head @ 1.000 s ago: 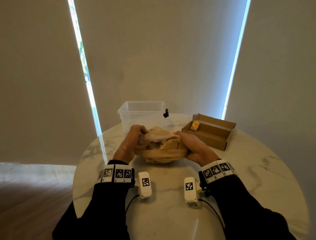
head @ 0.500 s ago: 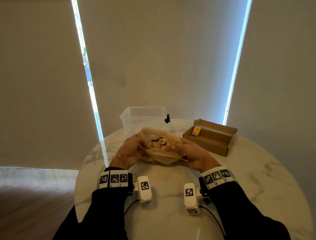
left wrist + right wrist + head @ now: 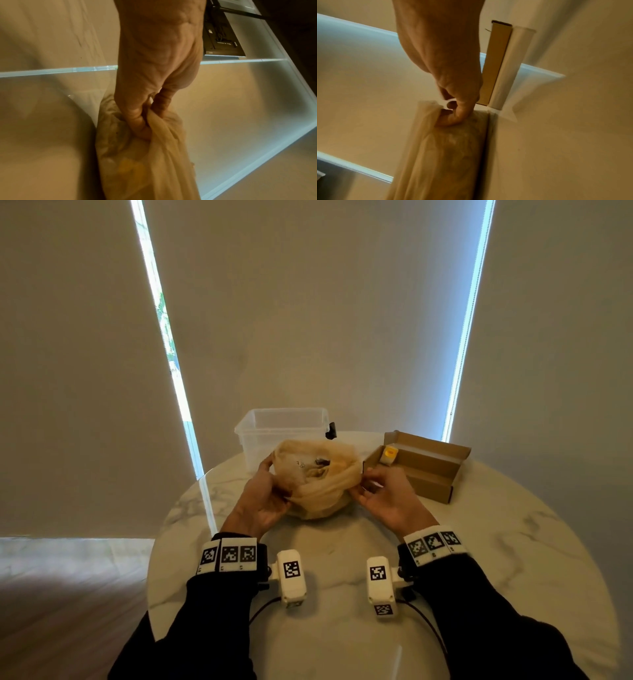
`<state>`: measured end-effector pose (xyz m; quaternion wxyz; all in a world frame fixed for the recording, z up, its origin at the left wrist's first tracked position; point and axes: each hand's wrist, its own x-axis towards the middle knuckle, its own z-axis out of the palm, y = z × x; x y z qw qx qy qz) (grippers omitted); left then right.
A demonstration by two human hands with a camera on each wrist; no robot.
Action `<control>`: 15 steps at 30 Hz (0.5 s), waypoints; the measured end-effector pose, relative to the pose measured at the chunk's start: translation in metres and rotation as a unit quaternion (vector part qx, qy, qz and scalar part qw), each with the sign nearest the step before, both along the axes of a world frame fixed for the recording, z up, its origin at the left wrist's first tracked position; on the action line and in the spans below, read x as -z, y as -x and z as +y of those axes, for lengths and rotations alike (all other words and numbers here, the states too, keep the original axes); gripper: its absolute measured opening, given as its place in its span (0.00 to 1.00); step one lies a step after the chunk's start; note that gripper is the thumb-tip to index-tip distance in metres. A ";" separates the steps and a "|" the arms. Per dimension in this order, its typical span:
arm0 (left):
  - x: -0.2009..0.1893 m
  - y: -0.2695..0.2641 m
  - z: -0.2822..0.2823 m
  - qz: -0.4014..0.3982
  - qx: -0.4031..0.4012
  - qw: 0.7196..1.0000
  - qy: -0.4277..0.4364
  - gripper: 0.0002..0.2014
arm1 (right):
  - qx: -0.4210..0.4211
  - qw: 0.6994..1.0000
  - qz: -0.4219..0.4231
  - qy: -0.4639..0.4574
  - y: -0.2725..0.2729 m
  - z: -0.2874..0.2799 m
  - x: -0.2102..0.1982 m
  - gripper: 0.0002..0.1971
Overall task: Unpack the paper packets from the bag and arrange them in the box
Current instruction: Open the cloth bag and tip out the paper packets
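Observation:
A thin beige plastic bag point(image 3: 318, 487) sits on the round marble table point(image 3: 496, 546), its mouth pulled wide. Paper packets point(image 3: 317, 465) show inside it. My left hand point(image 3: 270, 491) grips the bag's left rim, fingers curled into the plastic point(image 3: 145, 121). At the right rim my right hand point(image 3: 368, 484) pinches the plastic between thumb and fingers point(image 3: 452, 115). An open brown cardboard box point(image 3: 421, 465) lies to the right, just beyond my right hand, with one yellow packet point(image 3: 389, 454) at its left end.
A clear plastic tub point(image 3: 284, 433) stands right behind the bag, a black clip on its right side. Blinds with bright gaps hang behind the table. Wooden floor lies to the left, below the table's edge.
My hands have drawn apart and spread the bag's mouth open, so the packets inside now show. The bag had been bunched shut between both hands.

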<state>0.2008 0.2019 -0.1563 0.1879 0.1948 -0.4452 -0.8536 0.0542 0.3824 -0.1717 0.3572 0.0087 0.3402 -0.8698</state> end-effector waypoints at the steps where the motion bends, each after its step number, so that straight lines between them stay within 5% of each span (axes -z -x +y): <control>1: -0.001 0.000 0.003 0.018 0.011 1.000 0.012 0.23 | -0.019 0.999 0.041 -0.030 -0.003 0.000 -0.004 0.11; 4: 0.001 0.000 0.003 0.037 0.023 0.999 0.008 0.20 | -0.054 0.974 0.153 -0.159 -0.012 -0.003 -0.007 0.17; 7: 0.003 0.002 0.002 0.025 0.025 0.999 0.015 0.23 | -0.014 0.960 0.186 -0.209 -0.015 -0.008 -0.003 0.06; 15: 0.007 0.006 -0.008 -0.013 -0.048 0.997 -0.053 0.27 | -0.018 0.996 -0.032 -0.087 -0.014 0.000 -0.005 0.23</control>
